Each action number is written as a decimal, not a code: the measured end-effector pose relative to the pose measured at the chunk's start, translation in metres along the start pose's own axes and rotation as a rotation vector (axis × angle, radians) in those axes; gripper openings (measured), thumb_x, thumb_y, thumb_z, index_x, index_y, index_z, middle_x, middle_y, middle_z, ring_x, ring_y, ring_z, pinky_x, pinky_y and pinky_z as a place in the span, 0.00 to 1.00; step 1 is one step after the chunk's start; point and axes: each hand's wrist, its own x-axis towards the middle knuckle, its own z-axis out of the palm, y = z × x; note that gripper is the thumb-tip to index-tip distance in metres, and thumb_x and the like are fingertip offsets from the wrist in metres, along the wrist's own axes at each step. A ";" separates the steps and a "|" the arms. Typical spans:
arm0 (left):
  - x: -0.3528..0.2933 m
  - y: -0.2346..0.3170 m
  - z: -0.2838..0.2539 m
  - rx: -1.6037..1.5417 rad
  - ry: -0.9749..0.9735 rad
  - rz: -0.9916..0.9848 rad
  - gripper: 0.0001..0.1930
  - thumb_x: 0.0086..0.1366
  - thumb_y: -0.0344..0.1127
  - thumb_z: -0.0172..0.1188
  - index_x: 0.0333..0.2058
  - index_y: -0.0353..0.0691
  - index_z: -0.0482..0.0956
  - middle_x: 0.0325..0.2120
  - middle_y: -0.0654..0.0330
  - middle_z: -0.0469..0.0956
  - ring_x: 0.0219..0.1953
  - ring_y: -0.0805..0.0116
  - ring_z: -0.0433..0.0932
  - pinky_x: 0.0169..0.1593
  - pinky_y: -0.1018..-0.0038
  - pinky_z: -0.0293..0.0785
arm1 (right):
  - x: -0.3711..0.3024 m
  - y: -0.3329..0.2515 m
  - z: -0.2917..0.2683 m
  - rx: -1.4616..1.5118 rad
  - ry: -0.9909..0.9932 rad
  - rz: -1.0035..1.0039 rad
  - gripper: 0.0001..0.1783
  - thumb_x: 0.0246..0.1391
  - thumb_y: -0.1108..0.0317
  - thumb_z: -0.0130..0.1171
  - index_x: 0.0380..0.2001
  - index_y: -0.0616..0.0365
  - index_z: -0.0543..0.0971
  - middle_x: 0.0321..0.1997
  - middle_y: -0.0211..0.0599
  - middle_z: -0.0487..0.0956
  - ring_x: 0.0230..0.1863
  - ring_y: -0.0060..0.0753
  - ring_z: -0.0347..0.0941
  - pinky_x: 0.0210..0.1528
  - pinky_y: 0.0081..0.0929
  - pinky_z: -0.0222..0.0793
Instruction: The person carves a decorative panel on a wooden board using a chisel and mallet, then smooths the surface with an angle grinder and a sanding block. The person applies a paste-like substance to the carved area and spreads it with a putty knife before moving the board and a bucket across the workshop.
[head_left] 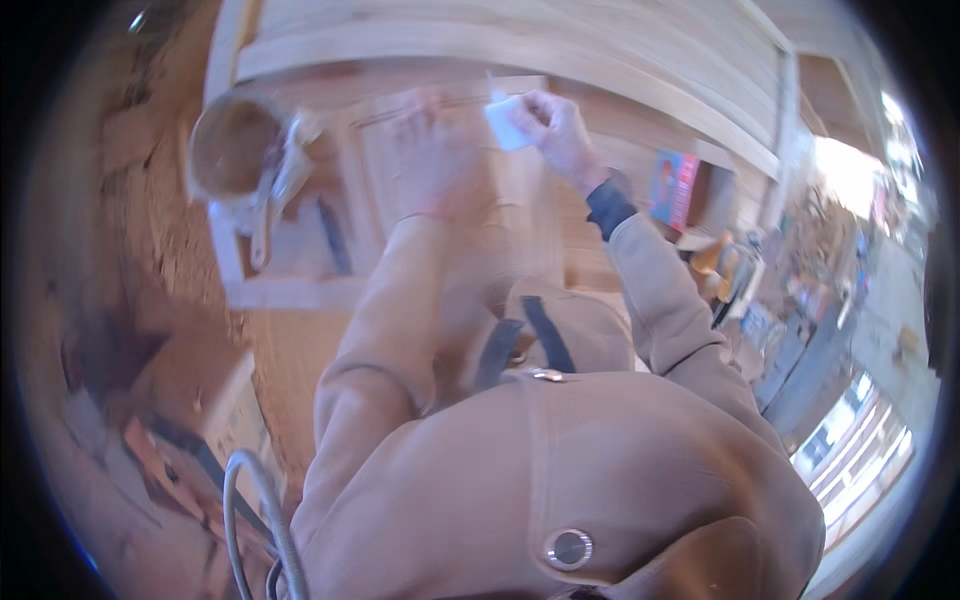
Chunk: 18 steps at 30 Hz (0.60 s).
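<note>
My right hand is closed around a small white squeeze bottle with a thin nozzle, held above the far right part of a framed wooden panel. Blurred by motion, my left hand lies over the panel with its fingers stretched away from me. Nothing shows in that hand. To its left stands a round tub with brownish contents. A brush with a pale handle and a whitish rag hang at the tub's right side.
A dark slim tool lies left of the panel. Beyond is a long wooden frame. An open cardboard box, blue and red, sits right of my right arm, near assorted tools. A grey hose loops at lower left.
</note>
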 end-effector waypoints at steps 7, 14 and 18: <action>0.003 0.004 -0.001 0.101 -0.012 -0.006 0.31 0.68 0.44 0.50 0.63 0.28 0.63 0.65 0.46 0.62 0.68 0.50 0.57 0.69 0.54 0.51 | -0.110 -0.020 -0.110 0.172 0.531 -0.107 0.14 0.57 0.70 0.64 0.45 0.61 0.77 0.40 0.27 0.80 0.39 0.17 0.74 0.42 0.20 0.71; -0.021 -0.018 -0.018 -0.018 -0.090 0.149 0.32 0.68 0.43 0.51 0.63 0.26 0.61 0.68 0.45 0.56 0.70 0.51 0.54 0.71 0.58 0.49 | -0.151 0.039 -0.185 -0.531 1.015 -0.001 0.11 0.50 0.72 0.63 0.38 0.62 0.79 0.35 0.42 0.80 0.36 0.38 0.77 0.41 0.34 0.71; -0.057 -0.037 -0.043 0.040 -0.148 0.208 0.31 0.68 0.40 0.52 0.64 0.26 0.61 0.68 0.45 0.55 0.70 0.50 0.54 0.71 0.60 0.50 | -0.139 0.069 -0.194 -0.783 0.923 0.099 0.10 0.49 0.71 0.57 0.36 0.62 0.75 0.38 0.53 0.79 0.42 0.57 0.76 0.45 0.54 0.69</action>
